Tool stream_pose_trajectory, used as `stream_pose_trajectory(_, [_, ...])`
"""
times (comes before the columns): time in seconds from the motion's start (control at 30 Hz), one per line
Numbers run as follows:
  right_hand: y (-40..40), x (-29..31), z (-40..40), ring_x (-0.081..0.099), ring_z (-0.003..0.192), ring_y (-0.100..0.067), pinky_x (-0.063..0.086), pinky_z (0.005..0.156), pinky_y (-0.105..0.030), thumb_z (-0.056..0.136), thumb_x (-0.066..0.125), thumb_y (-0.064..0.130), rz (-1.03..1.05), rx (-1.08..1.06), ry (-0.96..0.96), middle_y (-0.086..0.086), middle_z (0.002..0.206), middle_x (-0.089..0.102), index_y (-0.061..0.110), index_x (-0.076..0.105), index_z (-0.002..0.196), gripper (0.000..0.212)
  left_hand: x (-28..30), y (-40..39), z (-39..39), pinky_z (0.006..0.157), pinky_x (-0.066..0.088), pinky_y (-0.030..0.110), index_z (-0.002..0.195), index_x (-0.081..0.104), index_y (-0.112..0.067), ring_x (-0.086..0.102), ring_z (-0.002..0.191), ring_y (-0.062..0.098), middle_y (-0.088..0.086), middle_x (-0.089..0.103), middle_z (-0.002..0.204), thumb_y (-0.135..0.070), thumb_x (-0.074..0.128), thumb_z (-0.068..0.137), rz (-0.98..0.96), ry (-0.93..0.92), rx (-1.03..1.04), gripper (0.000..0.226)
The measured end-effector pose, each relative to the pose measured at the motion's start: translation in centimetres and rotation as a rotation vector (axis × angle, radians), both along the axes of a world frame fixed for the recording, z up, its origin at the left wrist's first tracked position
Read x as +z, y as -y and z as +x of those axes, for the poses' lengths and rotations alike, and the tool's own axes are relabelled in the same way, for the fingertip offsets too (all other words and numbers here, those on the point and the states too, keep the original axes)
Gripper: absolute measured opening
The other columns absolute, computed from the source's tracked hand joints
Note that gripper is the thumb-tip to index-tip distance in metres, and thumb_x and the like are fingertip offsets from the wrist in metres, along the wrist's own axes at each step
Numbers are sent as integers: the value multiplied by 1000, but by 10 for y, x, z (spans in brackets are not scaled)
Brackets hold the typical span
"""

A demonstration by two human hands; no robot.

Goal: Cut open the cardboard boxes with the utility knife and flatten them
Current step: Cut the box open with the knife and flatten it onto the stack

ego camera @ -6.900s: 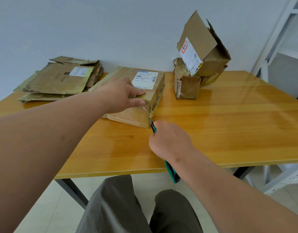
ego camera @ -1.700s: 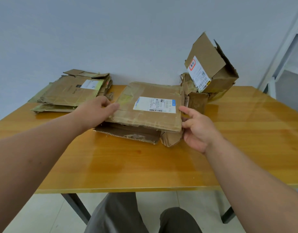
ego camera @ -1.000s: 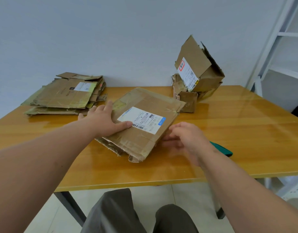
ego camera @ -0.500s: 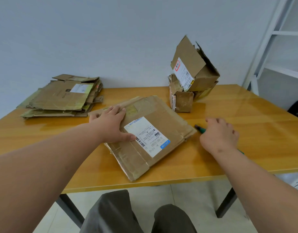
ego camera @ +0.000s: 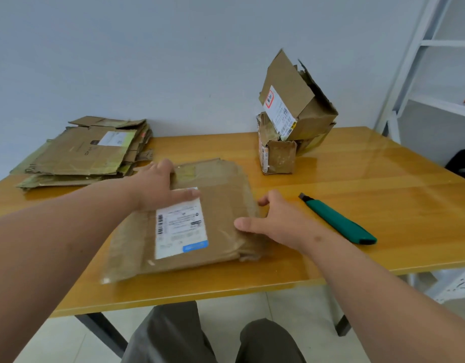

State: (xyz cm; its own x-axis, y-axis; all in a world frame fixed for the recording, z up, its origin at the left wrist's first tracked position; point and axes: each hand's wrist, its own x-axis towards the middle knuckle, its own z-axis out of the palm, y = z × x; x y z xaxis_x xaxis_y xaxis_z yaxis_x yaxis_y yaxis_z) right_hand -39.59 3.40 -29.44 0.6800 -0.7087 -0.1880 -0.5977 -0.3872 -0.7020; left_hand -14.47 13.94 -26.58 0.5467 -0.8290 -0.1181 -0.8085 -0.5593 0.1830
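Observation:
A flattened cardboard box with a white shipping label lies on the wooden table in front of me. My left hand presses flat on its far left part, thumb across the label's top. My right hand rests against the box's right edge with thumb and fingers spread. The green utility knife lies on the table just right of my right hand, blade end pointing away; neither hand holds it. Two unflattened boxes stand stacked at the back, right of centre.
A pile of flattened cardboard lies at the back left by the wall. A white metal shelf stands to the right of the table. My knees show below the table's near edge.
The flattened box has turned so its label runs lengthwise toward me. My right hand left the knife on the table and came back to the box's right edge.

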Motion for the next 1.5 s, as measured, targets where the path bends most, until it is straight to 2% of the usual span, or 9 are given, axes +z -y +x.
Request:
stream_pose_trajectory(0.17, [-16, 9, 3, 59, 98, -10, 52, 89, -33, 84, 73, 43, 97, 361, -210, 13, 103, 60, 28, 49, 125, 50, -7, -15, 3, 117, 15, 57, 151, -13, -38, -6, 149, 20, -11, -3, 162, -93, 38, 51, 79, 13, -138, 125])
stream_pose_trajectory(0.37, [-9, 11, 12, 63, 78, -10, 51, 67, -22, 92, 57, 5, 91, 218, -76, 6, 84, 68, 28, 66, 95, 25, 4, -27, 9, 117, 12, 57, 152, -2, -44, -4, 148, 20, -16, -4, 160, -81, 60, 55, 124, -7, -185, 120])
stream_pose_trajectory(0.5, [10, -4, 23, 57, 87, -13, 43, 64, -25, 96, 60, 25, -160, -47, 110, 5, 101, 63, 29, 64, 98, 5, 4, -28, 5, 119, 11, 49, 153, 6, -41, 0, 148, 16, -15, -1, 161, -67, 74, 61, 63, -109, -177, 117])
stream_pose_trajectory(0.77, [42, -19, 37, 40, 132, -22, 37, 108, -48, 88, 60, 59, -481, 46, -59, 3, 141, 46, 29, 45, 141, 63, -12, -24, 6, 116, 22, 46, 151, 18, -42, 23, 144, 21, -15, 11, 160, -67, 75, 53, 221, -188, -188, 116])
stream_pose_trajectory(0.87, [52, -23, 44, 35, 137, -22, 29, 112, -50, 92, 59, 47, -479, 120, -124, 4, 147, 41, 33, 41, 144, 58, -9, -20, 13, 114, 26, 45, 149, 14, -47, 29, 141, 22, -11, 23, 158, -64, 80, 53, 239, -220, -181, 118])
stream_pose_trajectory(0.97, [58, -21, 53, 38, 136, -22, 26, 113, -49, 91, 51, 17, -348, 63, -35, 4, 146, 45, 32, 49, 139, 50, -6, -16, 16, 117, 21, 48, 150, 9, -49, 21, 145, 21, -18, 8, 160, -68, 76, 54, 343, -154, -222, 119])
stream_pose_trajectory(1.1, [52, -14, 75, 41, 135, -21, 28, 113, -50, 97, 42, 30, -412, -24, 129, 1, 146, 48, 25, 52, 138, 43, -8, -12, 15, 117, 14, 56, 150, -2, -48, 4, 148, 23, -24, -8, 158, -84, 57, 49, 446, -45, -256, 122])
stream_pose_trajectory(1.27, [23, -30, 104, 6, 151, -23, 7, 121, -50, 94, 24, 68, -510, 337, -349, -1, 166, 5, 22, 14, 157, 78, -19, -13, 13, 117, 12, 59, 150, -13, -43, -7, 148, 28, -22, -14, 158, -97, 28, 38, 479, 43, -256, 131])
stream_pose_trajectory(1.5, [41, -16, 121, -5, 152, -18, -7, 119, -54, 99, 25, 47, -618, 298, -439, 2, 165, -10, 20, 3, 157, 68, -33, 0, 10, 111, 24, 54, 153, 6, -37, 11, 146, 27, -15, 9, 159, -102, 20, 41, 310, 160, -209, 130])
